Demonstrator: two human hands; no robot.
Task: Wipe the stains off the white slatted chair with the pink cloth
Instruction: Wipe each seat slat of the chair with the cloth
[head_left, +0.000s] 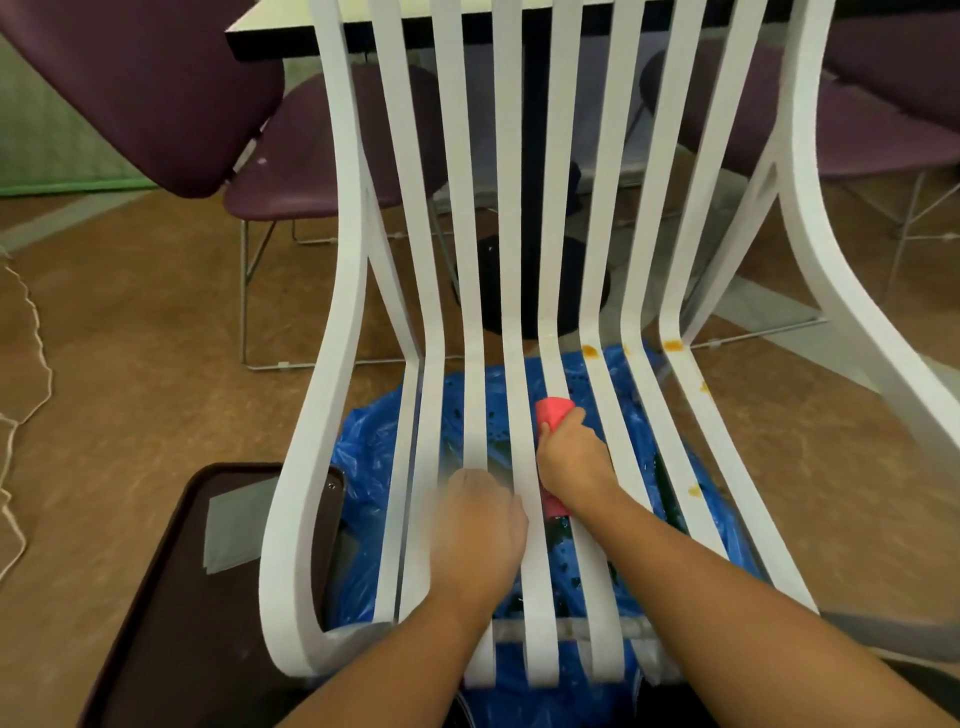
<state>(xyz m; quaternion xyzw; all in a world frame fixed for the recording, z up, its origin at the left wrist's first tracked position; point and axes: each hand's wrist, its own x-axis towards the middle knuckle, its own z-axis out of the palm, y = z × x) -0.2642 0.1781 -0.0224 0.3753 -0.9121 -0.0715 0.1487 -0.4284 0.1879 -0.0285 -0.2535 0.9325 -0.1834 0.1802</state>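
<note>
The white slatted chair (347, 234) faces me, its long slats running away from its front edge and then bending up into the backrest. The pink cloth (554, 412) lies folded lengthwise on a middle seat slat, its long axis following that slat, one end poking out beyond the fingers and the other showing under the wrist. The right hand (571, 457) is curled round it, pressing it to the slat. The left hand (483, 519) rests on the slats just beside it, too blurred to tell how its fingers lie. Orange stains (589, 352) dot the slats to the right, near the bend and further down. A blue plastic bag (363, 467) shows through the gaps below. A brown tray (156, 597) sits close at the chair's left, with purple chairs (322, 156) and a table (275, 23) behind.
</note>
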